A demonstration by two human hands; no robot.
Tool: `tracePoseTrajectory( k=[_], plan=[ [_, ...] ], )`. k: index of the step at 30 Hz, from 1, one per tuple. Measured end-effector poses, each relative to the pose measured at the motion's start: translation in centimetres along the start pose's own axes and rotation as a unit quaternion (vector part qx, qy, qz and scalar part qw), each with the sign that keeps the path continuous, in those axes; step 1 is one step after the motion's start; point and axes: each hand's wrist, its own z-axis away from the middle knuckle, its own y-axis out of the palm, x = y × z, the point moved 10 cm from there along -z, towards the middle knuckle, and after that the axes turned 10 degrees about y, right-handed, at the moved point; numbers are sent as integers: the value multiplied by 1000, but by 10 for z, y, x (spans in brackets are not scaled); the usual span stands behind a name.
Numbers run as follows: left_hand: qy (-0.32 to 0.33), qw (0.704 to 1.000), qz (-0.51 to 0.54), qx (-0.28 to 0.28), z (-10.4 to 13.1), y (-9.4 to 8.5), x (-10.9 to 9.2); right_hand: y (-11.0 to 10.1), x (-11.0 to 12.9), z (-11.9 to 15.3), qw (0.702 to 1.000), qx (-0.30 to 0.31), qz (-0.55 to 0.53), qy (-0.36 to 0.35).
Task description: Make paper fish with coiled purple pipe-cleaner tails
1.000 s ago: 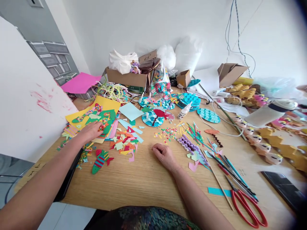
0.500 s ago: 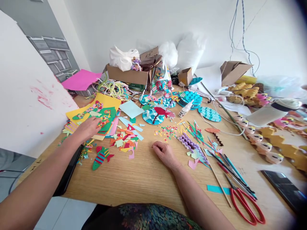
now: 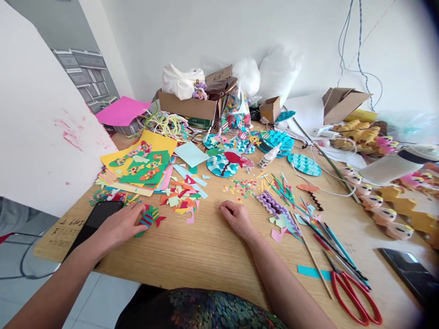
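Observation:
My left hand (image 3: 125, 224) is at a striped paper fish (image 3: 151, 218) on the wooden table. Thumb and fingers close on the fish's left part, which they partly hide; its red tail points right. My right hand (image 3: 237, 220) rests on the tabletop in a loose fist, with nothing visible in it. Beyond my left hand, small dotted paper fish (image 3: 150, 174) lie on green and yellow sheets (image 3: 157, 139). Coloured paper scraps (image 3: 181, 194) are scattered between the hands. Past my right hand are tiny paper bits (image 3: 242, 187) and purple wavy strips (image 3: 270, 204).
Red-handled scissors (image 3: 355, 292), a wooden stick (image 3: 313, 260) and brushes lie at right, near a phone (image 3: 408, 274). Another phone (image 3: 92, 224) lies beneath my left forearm. Blue wavy discs (image 3: 222, 165), a glue bottle (image 3: 270, 156) and a cardboard box (image 3: 187, 104) stand farther back. A white board (image 3: 44, 114) rises at left.
My left hand has come back from the green sheets down to the striped paper fish and now grips it. My right hand stays in place. The view has shifted slightly.

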Motion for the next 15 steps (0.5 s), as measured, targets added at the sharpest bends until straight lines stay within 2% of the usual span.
tracePoseTrajectory(
  k=[4,8,12,15],
  plan=[
    [-6,1000,21,-7,6,9,6,1,-1,-1,1000,-1,5,1],
    [-13,999,45,-23,7,9,1,0,1,-1,1000,-3,6,-2],
    [-29,997,66,-25,11,2,-4,0,1,0,1000,-1,7,-3],
    [-8,991,125,-44,16,-14,-13,1,0,0,1000,1,8,-3]
  ],
)
